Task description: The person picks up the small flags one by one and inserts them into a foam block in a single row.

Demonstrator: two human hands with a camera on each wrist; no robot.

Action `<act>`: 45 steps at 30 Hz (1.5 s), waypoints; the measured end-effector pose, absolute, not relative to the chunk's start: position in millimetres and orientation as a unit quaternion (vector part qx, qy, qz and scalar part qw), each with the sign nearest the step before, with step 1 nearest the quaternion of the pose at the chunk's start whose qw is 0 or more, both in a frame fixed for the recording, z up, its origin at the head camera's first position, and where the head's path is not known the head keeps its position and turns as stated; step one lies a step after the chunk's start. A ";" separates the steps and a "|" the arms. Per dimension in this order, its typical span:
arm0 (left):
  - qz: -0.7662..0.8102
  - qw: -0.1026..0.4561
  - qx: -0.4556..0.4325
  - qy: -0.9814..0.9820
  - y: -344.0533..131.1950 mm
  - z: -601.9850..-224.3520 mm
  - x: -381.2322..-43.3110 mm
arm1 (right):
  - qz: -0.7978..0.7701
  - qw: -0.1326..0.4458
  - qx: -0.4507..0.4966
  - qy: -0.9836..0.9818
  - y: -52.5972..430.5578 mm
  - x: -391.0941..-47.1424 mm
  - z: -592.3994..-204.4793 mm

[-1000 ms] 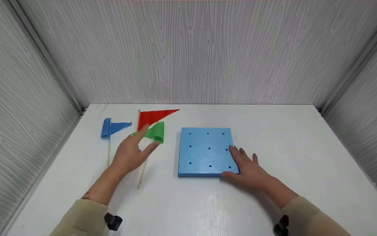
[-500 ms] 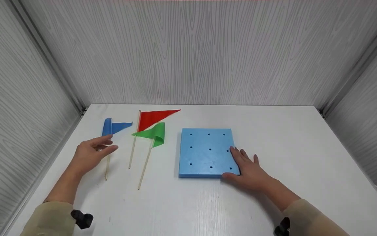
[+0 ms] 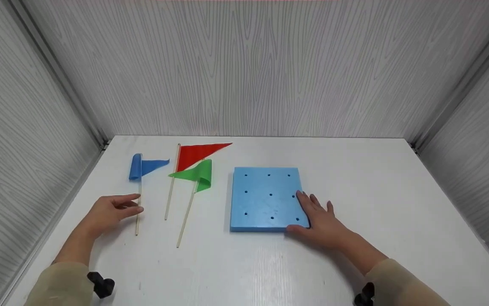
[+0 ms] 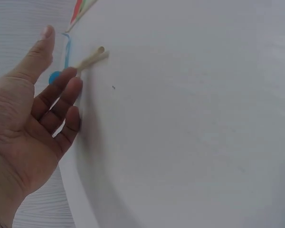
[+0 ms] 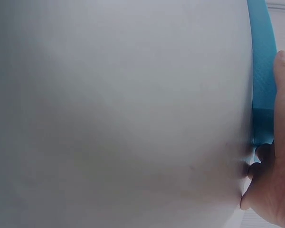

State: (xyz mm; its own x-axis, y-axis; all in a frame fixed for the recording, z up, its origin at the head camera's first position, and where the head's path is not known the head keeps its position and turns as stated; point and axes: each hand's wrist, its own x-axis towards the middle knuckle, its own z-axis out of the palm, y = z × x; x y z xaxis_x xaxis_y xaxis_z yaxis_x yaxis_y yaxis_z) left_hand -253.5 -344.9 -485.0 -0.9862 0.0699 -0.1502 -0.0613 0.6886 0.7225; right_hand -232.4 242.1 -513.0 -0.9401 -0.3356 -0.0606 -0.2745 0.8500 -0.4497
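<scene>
At the left of the head view a small blue flag (image 3: 135,168) lies on the table, its cloth partly rolled. My left hand (image 3: 108,212) is at its pale stick (image 3: 137,226), with thumb and fingers on either side. In the left wrist view the thumb stands well apart from the fingertips (image 4: 72,71), which are beside the stick (image 4: 92,60). A light blue square board (image 3: 258,204) with several small holes lies right of centre. My right hand (image 3: 323,223) rests at its near right corner, fingers spread along the edge.
Between the blue flag and the board lie a red flag (image 3: 195,154) and a green flag (image 3: 204,172), the green one partly over the red one's cloth area. Grey wood-grain walls (image 3: 244,68) enclose the white table (image 3: 355,165) at the back and sides.
My left hand has moved left from above the green flag, then down along the blue flag to its stick. The right hand stays at the board's corner.
</scene>
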 end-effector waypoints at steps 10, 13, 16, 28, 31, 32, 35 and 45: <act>0.375 0.076 0.003 0.924 -342.5 -493.2 -257.4 | -0.221 0.074 -0.153 0.960 241.6 -230.5 -510.8; 0.355 0.066 0.010 0.932 -339.6 -496.2 -259.1 | -0.223 0.075 -0.150 0.960 242.2 -230.5 -511.3; 0.337 0.053 0.021 0.940 -336.6 -498.5 -259.8 | -0.222 0.075 -0.150 0.961 242.5 -231.4 -512.8; 0.303 0.055 0.032 0.951 -327.9 -495.8 -260.4 | -0.217 0.067 -0.154 0.962 243.5 -231.1 -511.5; 0.300 0.076 0.029 0.950 -326.0 -490.9 -263.1 | -0.221 0.069 -0.150 0.961 242.9 -230.6 -510.7; 0.300 0.084 0.027 0.950 -325.7 -489.1 -263.9 | -0.222 0.069 -0.150 0.961 242.7 -230.6 -510.7; 0.300 0.098 0.024 0.948 -325.5 -484.5 -265.0 | -0.223 0.070 -0.149 0.961 242.2 -230.7 -511.2; 0.284 0.122 0.010 0.951 -325.9 -475.9 -265.9 | -0.224 0.070 -0.153 0.960 240.8 -231.1 -511.9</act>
